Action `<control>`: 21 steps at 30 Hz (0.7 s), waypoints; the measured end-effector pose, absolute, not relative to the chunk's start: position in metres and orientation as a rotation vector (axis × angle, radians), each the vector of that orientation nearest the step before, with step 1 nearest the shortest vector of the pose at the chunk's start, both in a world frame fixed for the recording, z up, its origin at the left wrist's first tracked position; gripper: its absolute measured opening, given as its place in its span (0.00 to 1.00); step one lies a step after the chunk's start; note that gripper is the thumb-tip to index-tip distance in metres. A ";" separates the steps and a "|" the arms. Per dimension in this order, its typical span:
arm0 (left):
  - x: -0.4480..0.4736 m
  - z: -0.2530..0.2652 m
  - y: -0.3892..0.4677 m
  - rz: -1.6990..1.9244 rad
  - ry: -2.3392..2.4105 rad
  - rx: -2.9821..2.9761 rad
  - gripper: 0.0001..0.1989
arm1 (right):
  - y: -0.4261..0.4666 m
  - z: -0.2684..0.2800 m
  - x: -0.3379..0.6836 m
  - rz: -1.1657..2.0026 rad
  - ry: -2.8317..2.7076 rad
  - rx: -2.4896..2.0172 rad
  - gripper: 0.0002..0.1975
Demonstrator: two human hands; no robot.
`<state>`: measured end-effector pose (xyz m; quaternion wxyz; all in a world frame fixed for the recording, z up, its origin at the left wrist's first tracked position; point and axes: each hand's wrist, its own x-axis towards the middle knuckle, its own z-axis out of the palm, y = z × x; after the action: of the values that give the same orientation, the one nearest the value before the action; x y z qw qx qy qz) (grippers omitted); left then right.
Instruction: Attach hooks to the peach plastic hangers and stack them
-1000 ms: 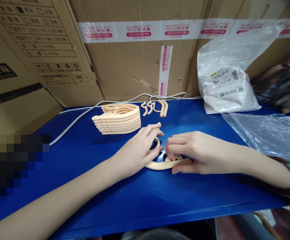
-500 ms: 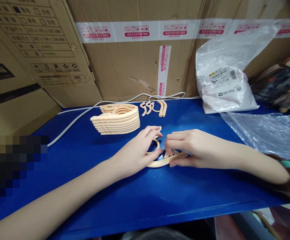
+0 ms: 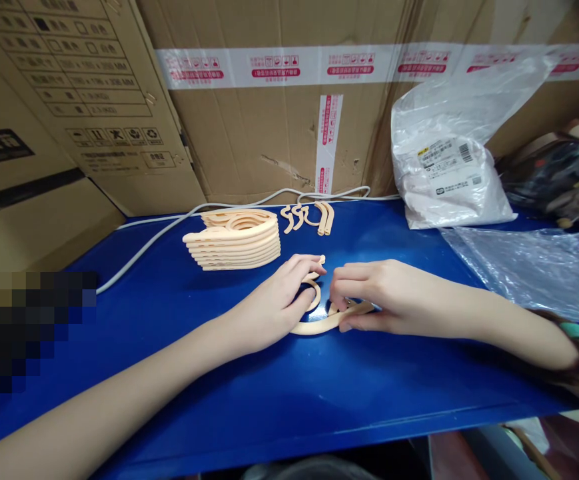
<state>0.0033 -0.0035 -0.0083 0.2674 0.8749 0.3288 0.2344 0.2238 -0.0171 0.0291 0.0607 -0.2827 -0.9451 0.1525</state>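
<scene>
A cream plastic folding hanger [image 3: 312, 328] lies on the blue tabletop between my two hands. My left hand [image 3: 289, 293] grips its left part, thumb at the round inner ring and fingers curled over the upper piece. Those fingers hide some of the hanger. My right hand [image 3: 374, 293] pinches the right end of the curved arm, thumb below and fingertips above. Behind my left hand stands a neat stack of matching hangers [image 3: 234, 243]. Loose hook pieces [image 3: 294, 218] and curved arm pieces [image 3: 325, 219] lie further back.
Cardboard boxes [image 3: 259, 133] wall off the back and left. A white cable [image 3: 149, 250] runs along the back of the blue table [image 3: 289, 393]. At the right are a white plastic bag [image 3: 449, 173] with a label and a flat clear plastic sheet [image 3: 534, 267].
My left thumb has shifted up from the hanger's outer curved arm to its inner ring. My right hand keeps its pinch in nearly the same place. The view has tilted slightly.
</scene>
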 end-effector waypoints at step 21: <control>0.002 -0.004 -0.001 0.620 0.799 2.273 0.20 | -0.005 0.029 0.233 0.446 -2.821 -0.845 0.06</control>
<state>0.0021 -0.0010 -0.0035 0.3212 0.8653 0.3040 0.2360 0.2329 -0.0051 0.0288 0.0815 -0.2827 -0.9440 0.1492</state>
